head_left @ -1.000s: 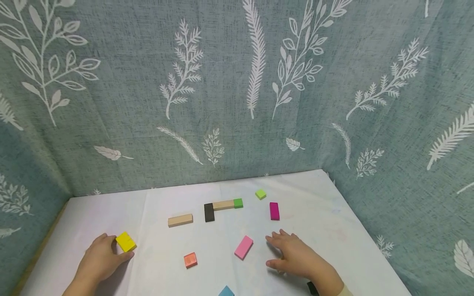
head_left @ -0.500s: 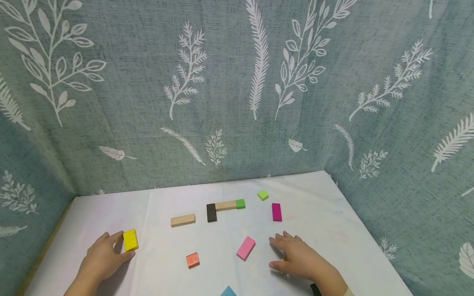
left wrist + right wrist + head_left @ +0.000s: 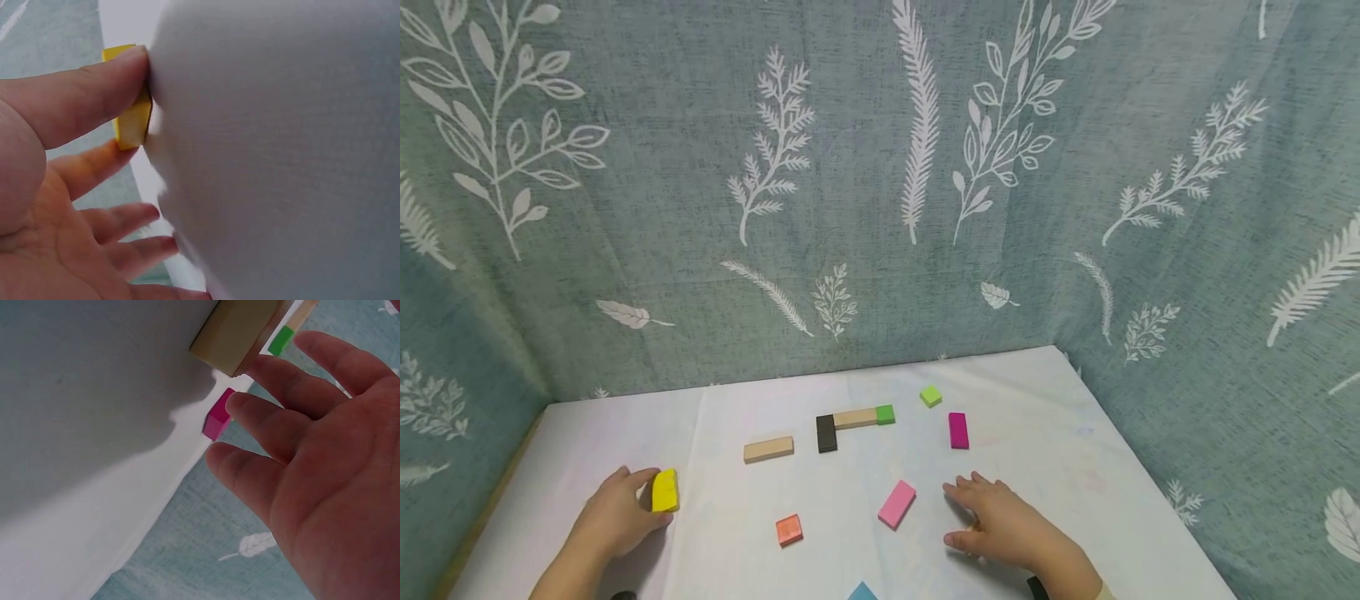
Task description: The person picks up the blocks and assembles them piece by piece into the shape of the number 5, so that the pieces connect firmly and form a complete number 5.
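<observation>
My left hand [image 3: 613,512] pinches a yellow block [image 3: 665,492] between thumb and forefinger at the left side of the white table. In the left wrist view the thumb lies across the yellow block [image 3: 132,122], close over the tabletop, and the other fingers spread apart. At the right, my right hand [image 3: 1000,521] hovers low with its fingers loosely extended. Beneath it, the right wrist view shows a plain wooden block [image 3: 234,337] by the fingertips, mostly hidden from the head view. A pink block [image 3: 897,504] lies left of that hand, and a magenta block [image 3: 958,431] beyond it.
Centre back, a black block [image 3: 826,433], a wooden block [image 3: 855,418] and a green block [image 3: 885,414] sit in a row. Around lie a lime block [image 3: 931,396], another wooden block [image 3: 768,449], an orange block [image 3: 789,530] and a blue block [image 3: 862,592]. Leaf-patterned curtains [image 3: 865,208] enclose the table.
The yellow block has turned in my left hand's fingers, from slanting to nearly straight away from me. My right hand keeps about the same place.
</observation>
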Tool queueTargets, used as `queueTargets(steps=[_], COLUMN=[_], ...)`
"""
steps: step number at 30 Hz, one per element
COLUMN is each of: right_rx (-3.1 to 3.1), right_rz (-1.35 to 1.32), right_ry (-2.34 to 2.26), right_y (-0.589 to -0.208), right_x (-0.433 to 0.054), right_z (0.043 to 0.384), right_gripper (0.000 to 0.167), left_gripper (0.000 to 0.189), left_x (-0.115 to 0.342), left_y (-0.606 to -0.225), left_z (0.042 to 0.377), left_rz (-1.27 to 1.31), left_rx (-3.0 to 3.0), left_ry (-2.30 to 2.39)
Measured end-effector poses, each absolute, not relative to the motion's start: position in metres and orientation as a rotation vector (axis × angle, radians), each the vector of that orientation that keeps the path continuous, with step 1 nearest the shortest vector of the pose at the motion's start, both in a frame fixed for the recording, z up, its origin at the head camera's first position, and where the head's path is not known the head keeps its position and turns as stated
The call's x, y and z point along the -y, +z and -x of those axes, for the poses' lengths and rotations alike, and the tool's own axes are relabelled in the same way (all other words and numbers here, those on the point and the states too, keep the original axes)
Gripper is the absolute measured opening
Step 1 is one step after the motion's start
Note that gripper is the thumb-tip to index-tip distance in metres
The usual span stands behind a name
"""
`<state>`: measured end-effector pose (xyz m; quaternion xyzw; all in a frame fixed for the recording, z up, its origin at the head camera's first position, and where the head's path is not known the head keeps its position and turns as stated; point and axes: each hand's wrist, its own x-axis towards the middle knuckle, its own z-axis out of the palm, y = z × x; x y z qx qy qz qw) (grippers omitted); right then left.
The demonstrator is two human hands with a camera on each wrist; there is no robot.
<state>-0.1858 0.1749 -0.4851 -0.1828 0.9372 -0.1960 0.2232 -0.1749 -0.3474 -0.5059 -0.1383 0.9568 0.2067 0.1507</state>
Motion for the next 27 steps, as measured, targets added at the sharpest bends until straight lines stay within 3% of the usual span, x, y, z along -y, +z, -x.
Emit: queueTargets(steps=[10, 27], right_rx=[-2.593, -2.59], right_rz=[0.509, 0.491], right_ry=[-0.542, -0.509], right_y=[-0.485, -0.484], right_x=[-0.175, -0.17], right_z=[0.184, 0.184], right_gripper=[0.072, 0.072], left_gripper=[0.094, 0.082], left_x=[0.336, 0.241], left_y=[-0.502, -0.484], left_z=[0.17, 0.183], left_rz=[0.381, 0.045], left_rx=[-2.822, -2.982], left_ry=[0.598, 0.663])
